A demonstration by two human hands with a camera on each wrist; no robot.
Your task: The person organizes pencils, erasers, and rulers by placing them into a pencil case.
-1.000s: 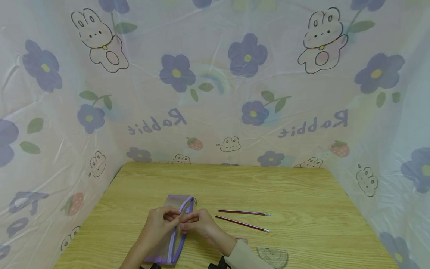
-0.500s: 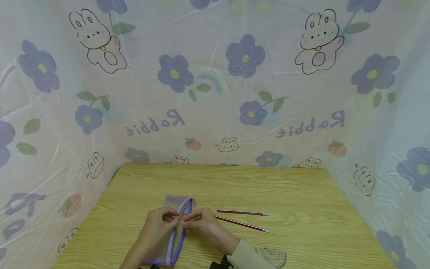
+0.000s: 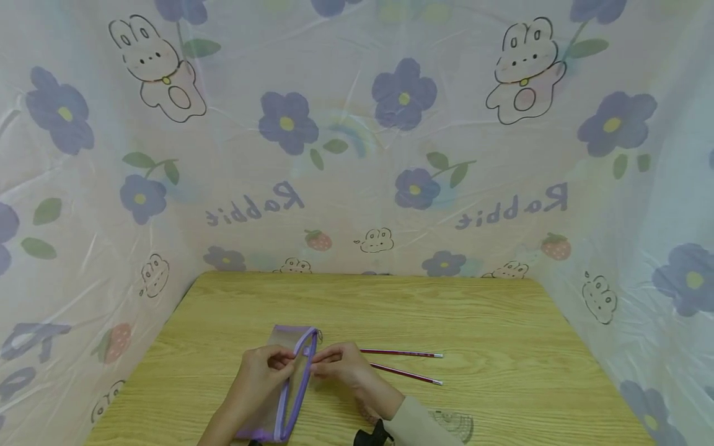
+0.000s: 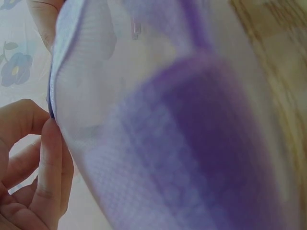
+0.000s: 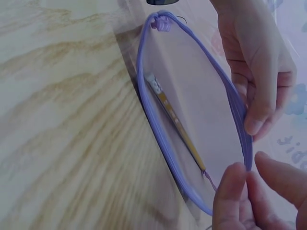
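Note:
A purple-edged mesh pencil case [image 3: 281, 406] lies on the table with its zip undone. My left hand [image 3: 264, 371] pinches the left zip edge in the head view. Opposite it, my right hand [image 3: 348, 371] has thumb and fingertips at the right zip edge. The right wrist view looks into the mouth, where a yellow-brown pencil [image 5: 177, 127] with a pale end shows; there my left hand [image 5: 261, 72] is above and my right hand [image 5: 259, 201] below. In the left wrist view, blurred mesh hides much, while my left hand [image 4: 38, 177] grips the rim.
Two dark red pencils [image 3: 401, 354] with pale ends lie right of my right hand. A clear protractor [image 3: 457, 424] sits partly behind the right sleeve [image 3: 421, 424]. Something small and brownish [image 3: 365, 412] shows beneath the right wrist. Patterned sheeting [image 3: 357, 155] surrounds the wooden table [image 3: 502, 341].
My right hand has moved to the right, and the mouth of the pencil case stands wider. The left hand stays about where it was. The head view has shifted slightly.

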